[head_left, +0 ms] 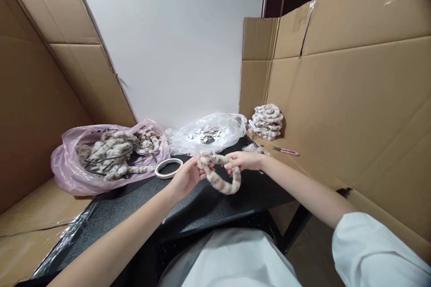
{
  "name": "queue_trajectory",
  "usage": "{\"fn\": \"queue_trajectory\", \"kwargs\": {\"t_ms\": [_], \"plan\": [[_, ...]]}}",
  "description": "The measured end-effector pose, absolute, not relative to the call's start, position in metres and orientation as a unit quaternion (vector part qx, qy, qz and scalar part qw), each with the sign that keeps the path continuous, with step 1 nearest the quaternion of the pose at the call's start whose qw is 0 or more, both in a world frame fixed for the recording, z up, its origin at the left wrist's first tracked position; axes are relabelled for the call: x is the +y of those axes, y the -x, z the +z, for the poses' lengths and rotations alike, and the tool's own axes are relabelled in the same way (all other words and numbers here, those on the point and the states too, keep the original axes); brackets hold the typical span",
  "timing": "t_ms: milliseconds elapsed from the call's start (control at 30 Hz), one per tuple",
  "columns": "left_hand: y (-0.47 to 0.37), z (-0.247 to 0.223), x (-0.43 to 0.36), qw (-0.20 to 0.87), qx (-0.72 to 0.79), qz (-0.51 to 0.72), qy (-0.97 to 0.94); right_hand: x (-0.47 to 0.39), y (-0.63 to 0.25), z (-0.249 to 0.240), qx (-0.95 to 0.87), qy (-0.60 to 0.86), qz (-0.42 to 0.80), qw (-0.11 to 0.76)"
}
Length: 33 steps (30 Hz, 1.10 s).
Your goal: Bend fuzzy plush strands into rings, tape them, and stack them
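Note:
A fluffy beige-and-white ring (222, 186) hangs above the dark table's front half, held between both of my hands. My left hand (187, 176) is closed on its upper left part, where a pale tuft sticks out. With bent fingers, my right hand (243, 161) grips the upper right part of the same ring. A roll of tape (161, 173) lies on the table just left of my left hand. Behind the hands sits a clear plastic bag (232, 124) with many small white pieces in it.
A pink plastic bag (67, 161) full of fluffy strips and dark cords (112, 152) stands at left. Several fluffy rings (267, 122) are stacked at back right, near pink-handled snips (288, 151). Cardboard walls (357, 98) flank the black table (208, 215).

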State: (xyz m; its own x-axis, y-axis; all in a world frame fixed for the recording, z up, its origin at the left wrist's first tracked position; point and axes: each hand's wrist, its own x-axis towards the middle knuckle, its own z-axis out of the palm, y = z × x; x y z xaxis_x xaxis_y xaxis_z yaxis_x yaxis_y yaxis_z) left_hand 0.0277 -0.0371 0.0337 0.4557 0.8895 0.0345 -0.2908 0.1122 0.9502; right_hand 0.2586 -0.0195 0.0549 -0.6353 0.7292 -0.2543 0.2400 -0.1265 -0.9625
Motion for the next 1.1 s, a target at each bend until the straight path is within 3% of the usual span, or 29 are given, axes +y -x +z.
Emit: {"fn": "queue_trajectory", "kwargs": {"t_ms": [300,500,633,867,1033,1100], "plan": [[-0.021,0.042,-0.055,0.705,0.325,0.378,-0.504,-0.041,-0.222,0.062,-0.643,0.183,0.729,0.148],[-0.001,0.052,-0.058,0.758,0.355,0.126,-0.533,-0.041,-0.229,0.063,-0.594,0.190,0.768,0.148],[0.003,0.062,-0.053,0.739,0.393,0.060,-0.544,-0.040,-0.230,0.060,-0.555,0.243,0.787,0.113],[-0.006,0.063,-0.048,0.673,0.418,0.215,-0.572,-0.041,-0.229,0.058,-0.566,0.283,0.768,0.097],[-0.013,0.055,-0.052,0.454,0.434,0.434,-0.646,-0.037,-0.228,0.063,-0.544,0.297,0.774,0.131],[-0.014,0.054,-0.056,0.371,0.407,0.427,-0.717,-0.034,-0.229,0.065,-0.541,0.307,0.775,0.117]]}}
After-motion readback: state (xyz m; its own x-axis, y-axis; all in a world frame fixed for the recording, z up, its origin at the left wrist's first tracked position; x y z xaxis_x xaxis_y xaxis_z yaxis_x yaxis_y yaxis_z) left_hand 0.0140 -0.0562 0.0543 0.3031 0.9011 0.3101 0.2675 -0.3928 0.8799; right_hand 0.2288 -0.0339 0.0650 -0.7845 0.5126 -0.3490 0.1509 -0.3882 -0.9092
